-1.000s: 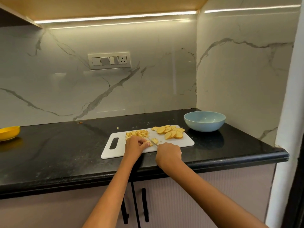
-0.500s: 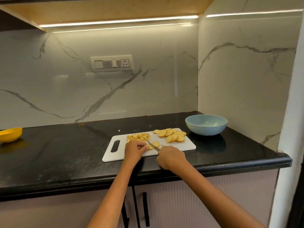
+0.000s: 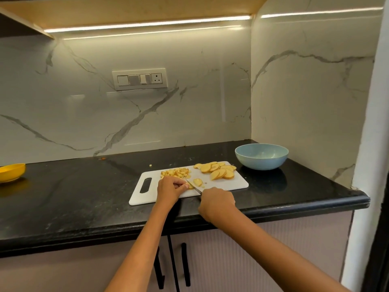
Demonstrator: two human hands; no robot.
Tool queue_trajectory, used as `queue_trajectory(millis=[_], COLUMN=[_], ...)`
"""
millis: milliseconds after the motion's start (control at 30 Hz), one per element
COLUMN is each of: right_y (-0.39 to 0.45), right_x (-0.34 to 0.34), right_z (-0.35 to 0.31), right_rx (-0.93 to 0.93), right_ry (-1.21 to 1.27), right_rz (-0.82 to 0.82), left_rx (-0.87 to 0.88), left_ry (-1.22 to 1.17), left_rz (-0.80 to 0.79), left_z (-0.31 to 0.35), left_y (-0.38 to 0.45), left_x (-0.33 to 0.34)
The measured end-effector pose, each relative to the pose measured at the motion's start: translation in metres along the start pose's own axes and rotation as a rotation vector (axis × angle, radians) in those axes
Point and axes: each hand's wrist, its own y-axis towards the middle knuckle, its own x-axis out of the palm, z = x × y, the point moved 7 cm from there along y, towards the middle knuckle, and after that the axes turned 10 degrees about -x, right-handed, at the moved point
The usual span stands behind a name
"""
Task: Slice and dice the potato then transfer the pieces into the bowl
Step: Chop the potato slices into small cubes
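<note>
A black stone countertop carries a white plastic cutting board, with a pale blue round bowl just beyond its right end. On the board lie round potato slices and a heap of diced potato. The right hand grips a small steel-bladed knife; the left hand curls its fingers onto a slice.

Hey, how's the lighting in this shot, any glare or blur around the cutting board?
Head view: LED strip under the shelf lights the scene warmly and mirrors in the glossy marble backsplash; black countertop reflects the blue bowl; wide-angle lens bends the counter edge; knife and potato pieces on the cutting board look soft, small detail lost.
</note>
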Motion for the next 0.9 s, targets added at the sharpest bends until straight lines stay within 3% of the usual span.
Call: queue_trajectory(millis=[133, 300, 400, 733, 900], right_y=[0.001, 0.005, 0.004, 0.009, 0.022], right_x=[-0.002, -0.006, -0.006, -0.003, -0.006], right_z=[-0.004, 0.007, 0.011, 0.004, 0.0], right_rx=[-0.02, 0.032, 0.056, 0.056, 0.072], right_ry=[-0.1, 0.081, 0.2, 0.206, 0.305], right_rz=[0.065, 0.079, 0.053, -0.001, -0.106], left_rx=[-0.014, -0.018, -0.033, -0.014, -0.008], left_ry=[-0.014, 0.021, -0.008, -0.03, -0.018], left_rz=[-0.013, 0.015, 0.065, 0.032, 0.029], left_z=[-0.003, -0.002, -0.004, -0.005, -0.002], left_y=[0.0, 0.0, 0.0, 0.002, 0.001], left_x=[0.002, 0.0, -0.004, -0.002, -0.002])
